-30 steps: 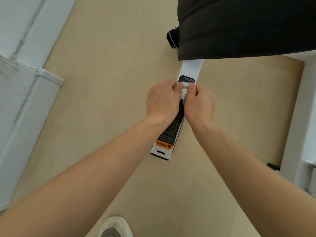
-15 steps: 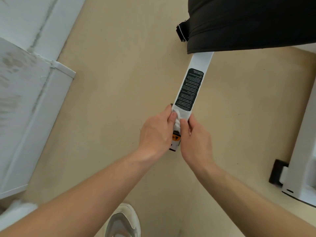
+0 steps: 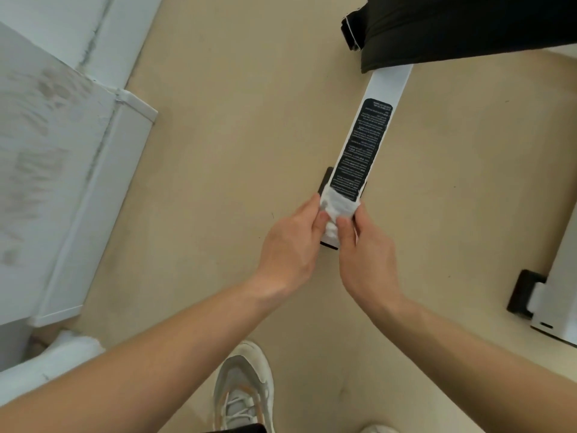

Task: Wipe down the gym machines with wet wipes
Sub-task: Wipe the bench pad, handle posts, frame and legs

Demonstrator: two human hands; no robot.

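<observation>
— Both hands have slid the wet wipe (image 3: 338, 207) further down the white bar (image 3: 388, 85) since a second ago, haven't they?
— Yes. It now sits just below the black label (image 3: 362, 145), right of centre in the frame, near the bar's lower end.
— And the fingers?
— Curled: the left hand (image 3: 290, 245) and the right hand (image 3: 367, 254) each pinch the wipe from their own side, thumbs on top, pressing it to the bar.
— Anything else?
— At the upper right is a black pad (image 3: 468, 26). At the bottom, a pale shoe (image 3: 243, 389) stands on the beige floor (image 3: 234, 151).
</observation>
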